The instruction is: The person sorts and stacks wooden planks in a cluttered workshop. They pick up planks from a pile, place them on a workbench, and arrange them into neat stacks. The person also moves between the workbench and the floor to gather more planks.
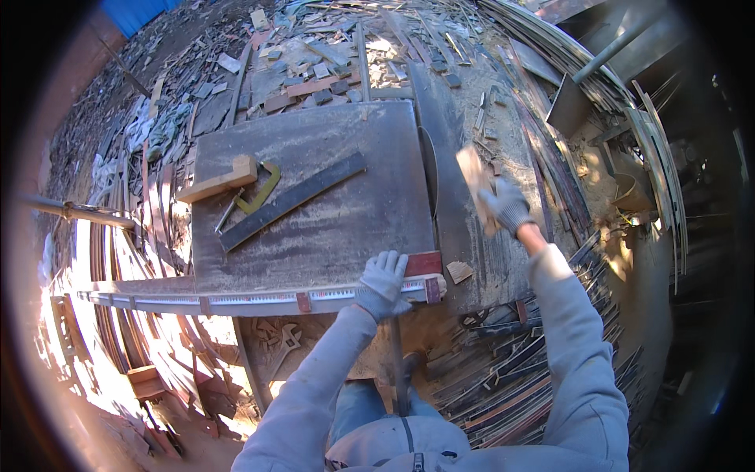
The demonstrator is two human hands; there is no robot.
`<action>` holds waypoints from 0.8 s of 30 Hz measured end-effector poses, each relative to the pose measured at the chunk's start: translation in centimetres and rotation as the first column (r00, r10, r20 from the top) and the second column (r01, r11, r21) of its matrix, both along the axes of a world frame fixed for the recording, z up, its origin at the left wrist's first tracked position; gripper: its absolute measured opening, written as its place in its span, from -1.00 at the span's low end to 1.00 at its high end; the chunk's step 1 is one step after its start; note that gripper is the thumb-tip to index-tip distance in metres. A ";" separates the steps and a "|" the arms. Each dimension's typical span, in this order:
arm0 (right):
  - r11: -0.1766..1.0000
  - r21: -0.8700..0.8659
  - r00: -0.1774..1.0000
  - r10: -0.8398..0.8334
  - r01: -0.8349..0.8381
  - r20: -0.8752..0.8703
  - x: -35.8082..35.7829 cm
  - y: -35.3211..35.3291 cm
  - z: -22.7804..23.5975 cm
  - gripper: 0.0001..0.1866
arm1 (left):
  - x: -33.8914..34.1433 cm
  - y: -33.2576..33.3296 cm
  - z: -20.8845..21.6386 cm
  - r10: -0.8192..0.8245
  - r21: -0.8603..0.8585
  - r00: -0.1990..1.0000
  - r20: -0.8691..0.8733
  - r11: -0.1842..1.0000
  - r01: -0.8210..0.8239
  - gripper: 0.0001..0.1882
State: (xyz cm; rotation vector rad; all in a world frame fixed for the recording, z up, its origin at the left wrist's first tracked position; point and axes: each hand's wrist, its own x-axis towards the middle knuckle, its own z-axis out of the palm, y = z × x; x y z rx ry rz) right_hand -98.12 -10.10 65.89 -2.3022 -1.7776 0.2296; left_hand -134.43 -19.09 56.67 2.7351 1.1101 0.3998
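Observation:
My left hand point(383, 283), in a grey-white work glove, lies with fingers stretched flat near the front edge of a dark saw table point(314, 149). It rests over a long rail with a measuring tape point(259, 300) along it, beside a reddish wooden strip point(423, 264). To the right of the saw blade point(428, 169), my gloved right hand point(507, 206) is closed on a pale piece of wood point(472, 177), slightly blurred. A small wood offcut point(459, 272) lies between the hands. Part of the left palm's underside is hidden.
A dark straight bar point(295, 200), a yellowish clamp point(262, 189) and a wooden block point(224, 182) lie on the table's left. Scrap wood point(314, 71) covers the ground beyond. Long strips are stacked at right point(661, 173). A wrench point(285, 346) lies below the front edge.

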 end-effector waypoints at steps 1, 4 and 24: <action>0.950 -0.308 0.996 -0.064 0.044 -0.058 0.6 -3.7 1.0 -0.43 | -0.6 -2.2 0.0 -0.010 -0.042 0.999 -0.045 0.999 0.009 0.19; 0.842 -0.489 0.971 0.159 -0.229 -0.181 1.9 -7.0 7.9 -0.48 | -1.1 -6.4 0.3 0.041 -0.067 0.983 0.181 0.997 -0.029 0.20; 0.785 -0.596 -0.174 -0.571 0.169 -0.802 -6.0 -35.0 4.7 -0.69 | -4.4 1.5 9.2 0.342 -0.053 0.919 0.195 0.939 -0.339 -0.39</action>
